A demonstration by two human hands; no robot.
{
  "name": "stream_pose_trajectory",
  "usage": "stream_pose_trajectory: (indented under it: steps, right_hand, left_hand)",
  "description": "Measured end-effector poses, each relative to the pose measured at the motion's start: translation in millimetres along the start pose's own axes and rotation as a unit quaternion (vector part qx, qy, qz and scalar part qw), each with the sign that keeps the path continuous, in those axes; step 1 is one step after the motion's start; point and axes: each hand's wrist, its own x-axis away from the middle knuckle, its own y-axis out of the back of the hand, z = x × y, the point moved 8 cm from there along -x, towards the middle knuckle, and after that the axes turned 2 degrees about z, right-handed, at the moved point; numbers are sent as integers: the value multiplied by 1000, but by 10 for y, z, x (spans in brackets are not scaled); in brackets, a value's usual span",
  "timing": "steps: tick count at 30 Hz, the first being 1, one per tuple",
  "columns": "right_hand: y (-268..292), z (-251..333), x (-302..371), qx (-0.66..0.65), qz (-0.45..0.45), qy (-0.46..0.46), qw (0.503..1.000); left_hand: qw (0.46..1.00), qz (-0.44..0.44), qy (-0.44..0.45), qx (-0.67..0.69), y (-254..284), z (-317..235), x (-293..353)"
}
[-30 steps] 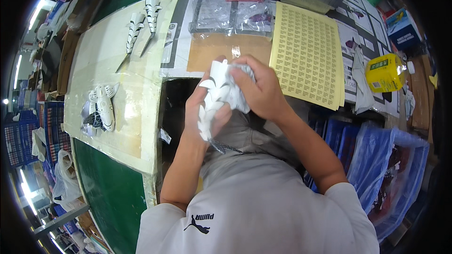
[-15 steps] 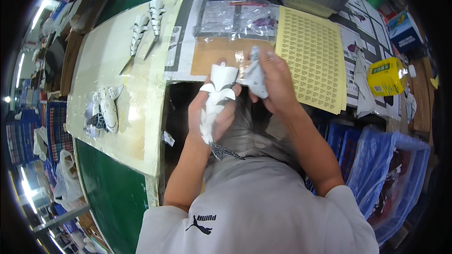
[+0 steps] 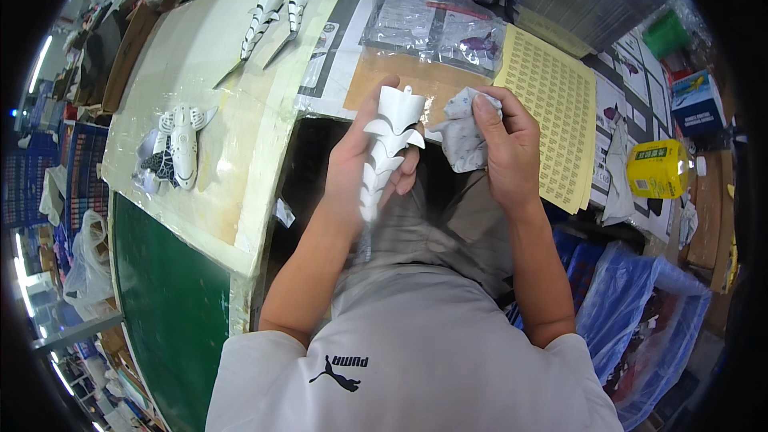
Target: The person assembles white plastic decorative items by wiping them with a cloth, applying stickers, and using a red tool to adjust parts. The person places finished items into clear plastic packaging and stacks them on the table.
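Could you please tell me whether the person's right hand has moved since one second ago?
Yes. Judged against the yellow label sheet, the right hand has moved rightward, carrying the cloth away from the white jointed piece.

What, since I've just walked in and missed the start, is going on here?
A person has a white segmented piece in the left grip and a crumpled pale cloth in the right grip. At this moment the cloth and the piece are apart. On the cream tabletop to the left lie two striped jointed pieces and, nearer the person, a white rounded piece.
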Motion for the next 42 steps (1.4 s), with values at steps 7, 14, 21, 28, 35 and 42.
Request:
stream_pose_trajectory:
  steps: [7, 14, 21, 28, 35, 42]
  right_hand:
    - [-137, 243, -7, -8, -44, 60, 997]
    - [-856, 263, 339, 289, 39, 155, 944]
    - [-698, -66, 499, 161, 64, 35, 984]
    - [-613, 54, 364, 198, -12, 101, 975]
    - [-730, -150, 645, 134, 93, -15, 986]
    - [-783, 578, 263, 351, 32, 244, 904]
  left_hand:
    - [1000, -5, -23, 1, 72, -10, -62]
    - [983, -116, -115, -84, 219, -16, -65]
    - [990, 62, -40, 121, 184, 59, -133]
    - [989, -97, -108, 9, 95, -44, -139]
    - [988, -22, -141, 54, 157, -513, -246]
    - [966, -96, -215, -103, -36, -324, -209]
